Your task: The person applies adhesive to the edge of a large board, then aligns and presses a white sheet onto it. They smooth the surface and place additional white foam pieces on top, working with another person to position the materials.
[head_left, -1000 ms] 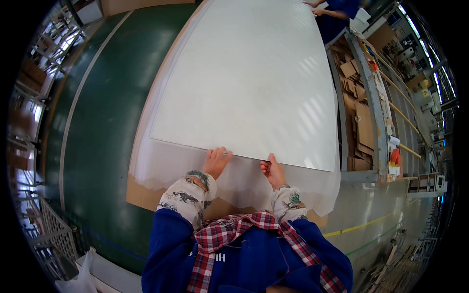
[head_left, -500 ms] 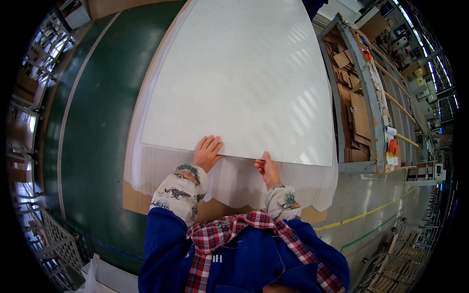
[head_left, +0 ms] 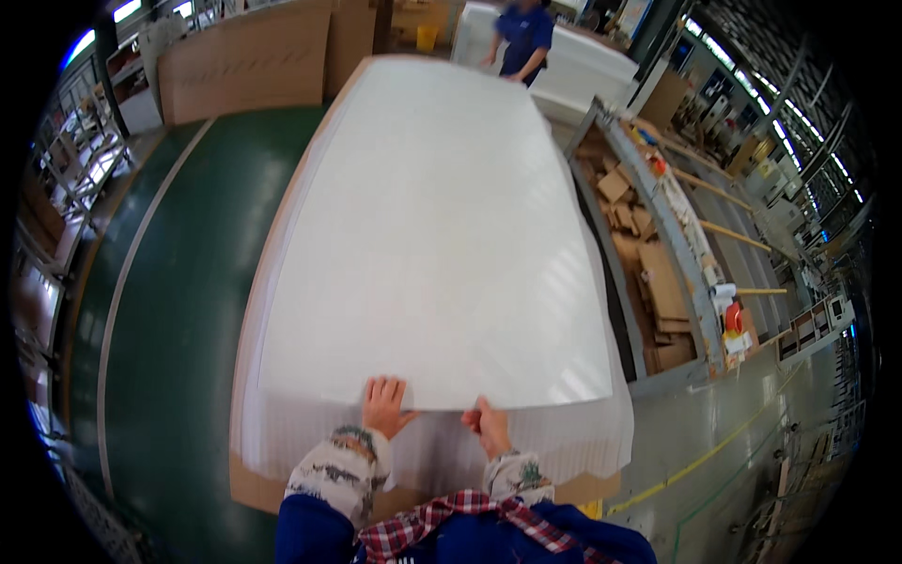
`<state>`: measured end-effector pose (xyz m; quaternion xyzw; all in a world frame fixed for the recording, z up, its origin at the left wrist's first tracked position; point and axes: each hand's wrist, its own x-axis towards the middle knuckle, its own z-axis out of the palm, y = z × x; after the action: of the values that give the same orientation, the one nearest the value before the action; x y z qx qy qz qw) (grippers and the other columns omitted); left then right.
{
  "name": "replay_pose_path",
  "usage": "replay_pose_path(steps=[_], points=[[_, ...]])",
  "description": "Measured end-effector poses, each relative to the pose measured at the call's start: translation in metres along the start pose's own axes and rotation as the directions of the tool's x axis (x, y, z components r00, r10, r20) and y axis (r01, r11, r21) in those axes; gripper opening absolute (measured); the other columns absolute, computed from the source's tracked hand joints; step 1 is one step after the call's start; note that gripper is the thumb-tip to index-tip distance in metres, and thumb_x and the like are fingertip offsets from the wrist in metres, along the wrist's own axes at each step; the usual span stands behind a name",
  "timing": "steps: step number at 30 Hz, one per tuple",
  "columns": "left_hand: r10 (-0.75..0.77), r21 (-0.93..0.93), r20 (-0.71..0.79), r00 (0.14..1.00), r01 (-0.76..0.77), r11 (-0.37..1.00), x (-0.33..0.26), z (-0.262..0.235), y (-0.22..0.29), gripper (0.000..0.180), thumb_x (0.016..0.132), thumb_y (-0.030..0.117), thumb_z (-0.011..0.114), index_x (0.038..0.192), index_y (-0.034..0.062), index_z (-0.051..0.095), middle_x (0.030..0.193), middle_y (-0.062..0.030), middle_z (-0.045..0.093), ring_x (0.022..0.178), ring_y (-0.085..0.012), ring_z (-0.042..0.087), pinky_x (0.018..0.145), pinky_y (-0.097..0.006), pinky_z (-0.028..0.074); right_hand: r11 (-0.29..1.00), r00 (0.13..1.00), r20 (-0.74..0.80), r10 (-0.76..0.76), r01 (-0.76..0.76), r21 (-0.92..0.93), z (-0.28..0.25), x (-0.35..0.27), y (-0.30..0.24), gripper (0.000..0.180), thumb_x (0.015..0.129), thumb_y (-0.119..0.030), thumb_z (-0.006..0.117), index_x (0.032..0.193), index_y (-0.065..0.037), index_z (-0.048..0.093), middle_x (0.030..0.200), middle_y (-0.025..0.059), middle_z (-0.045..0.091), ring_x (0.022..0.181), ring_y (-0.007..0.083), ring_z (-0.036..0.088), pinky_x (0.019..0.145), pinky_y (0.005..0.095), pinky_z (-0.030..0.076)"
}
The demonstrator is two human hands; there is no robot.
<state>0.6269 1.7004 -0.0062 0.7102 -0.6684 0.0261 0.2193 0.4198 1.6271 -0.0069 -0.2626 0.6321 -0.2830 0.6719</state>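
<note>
A large glossy white panel (head_left: 432, 244) stretches away from me, lying on a thin white foam sheet (head_left: 554, 442) that sticks out past its near edge. My left hand (head_left: 384, 406) rests on that near edge, fingers flat on the top surface and the thumb pointing right along the rim. To its right, my right hand (head_left: 488, 429) pinches the same edge, thumb on top and fingers curled below. Brown cardboard (head_left: 249, 484) shows beneath the foam sheet. The undersides of both hands are hidden.
At the far end stands a person in blue (head_left: 526, 39), next to the panel. A grey metal-framed bin (head_left: 681, 273) with cardboard pieces is on the right. Brown cardboard sheets (head_left: 244, 66) lean at the back left. Green floor (head_left: 188, 310) runs along the left.
The view has tilted up, bringing the panel's far end and the person there into sight. My hands and the panel's near edge appear lower in the picture; both hands remain at that edge.
</note>
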Motion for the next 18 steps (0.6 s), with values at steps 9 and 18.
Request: replay_pose_path(steps=[9, 18], points=[[0.049, 0.057, 0.001, 0.999, -0.049, 0.997, -0.002, -0.001, -0.002, 0.065, 0.059, 0.049, 0.069, 0.103, 0.0046, 0.052, 0.105, -0.0104, 0.049, 0.1, -0.0302, 0.045, 0.091, -0.046, 0.034, 0.999, 0.998, 0.039, 0.045, -0.045, 0.009, -0.007, 0.01, 0.01, 0.039, 0.085, -0.038, 0.052, 0.081, 0.0, 0.057, 0.071, 0.0111, 0.063, 0.055, 0.0169, 0.061, 0.041, 0.0231, 0.041], [0.095, -0.06, 0.086, 0.992, -0.09, 0.994, 0.002, -0.006, -0.012, 0.062, 0.06, 0.041, 0.072, 0.108, 0.006, 0.054, 0.117, -0.0077, 0.046, 0.102, -0.0281, 0.044, 0.084, -0.038, 0.042, 0.987, 0.993, 0.121, -0.012, 0.031, -0.158, -0.018, 0.014, 0.012, 0.049, 0.085, -0.045, 0.047, 0.077, 0.002, 0.058, 0.068, 0.0115, 0.063, 0.054, 0.0183, 0.062, 0.042, 0.024, 0.043]])
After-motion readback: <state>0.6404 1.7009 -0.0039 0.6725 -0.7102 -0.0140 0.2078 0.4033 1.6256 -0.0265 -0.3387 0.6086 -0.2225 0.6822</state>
